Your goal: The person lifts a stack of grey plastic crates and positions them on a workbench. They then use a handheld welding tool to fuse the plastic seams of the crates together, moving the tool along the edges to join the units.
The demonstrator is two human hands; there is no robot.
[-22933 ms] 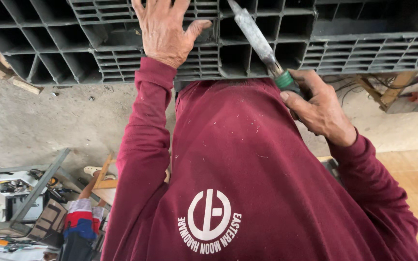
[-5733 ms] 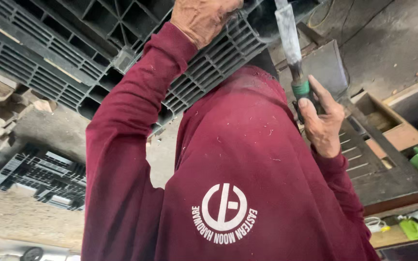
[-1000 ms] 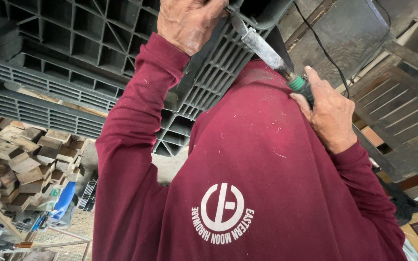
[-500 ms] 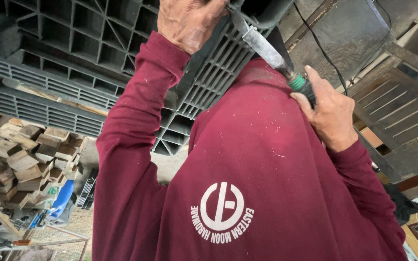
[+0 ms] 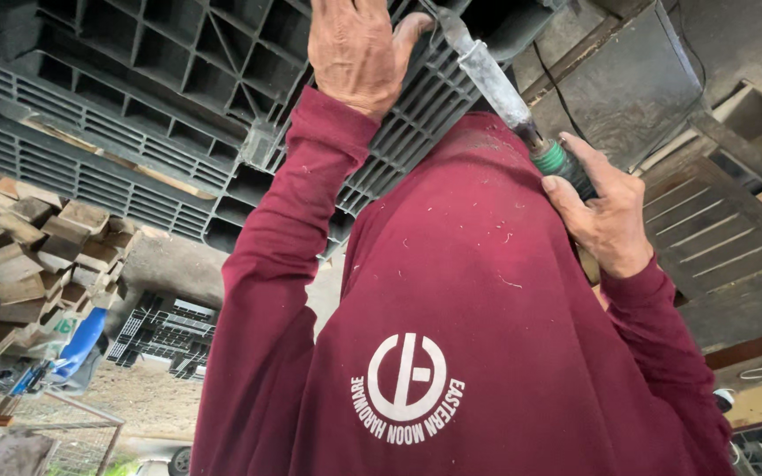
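Observation:
My left hand (image 5: 359,53) lies flat, fingers spread, against the ribbed face of a black plastic pallet (image 5: 160,97). My right hand (image 5: 606,211) is shut on the dark handle of a long hand tool (image 5: 496,79) with a green collar and a dusty grey shaft. The shaft runs up and left, and its tip meets the pallet right beside my left thumb. The tip itself is hidden at the frame's top edge. My maroon sweatshirt (image 5: 478,308), flecked with sawdust, fills the lower middle.
A stack of cut wood blocks (image 5: 28,247) stands at the left. A smaller black pallet (image 5: 165,330) lies beyond it, near something blue (image 5: 77,344). Dark slatted wooden panels (image 5: 716,238) and a grey board (image 5: 628,79) are at the right.
Both hands hold the same pose as half a second ago, with the tool still against the pallet. The view has shifted slightly; the wood stack sits a little higher in the frame.

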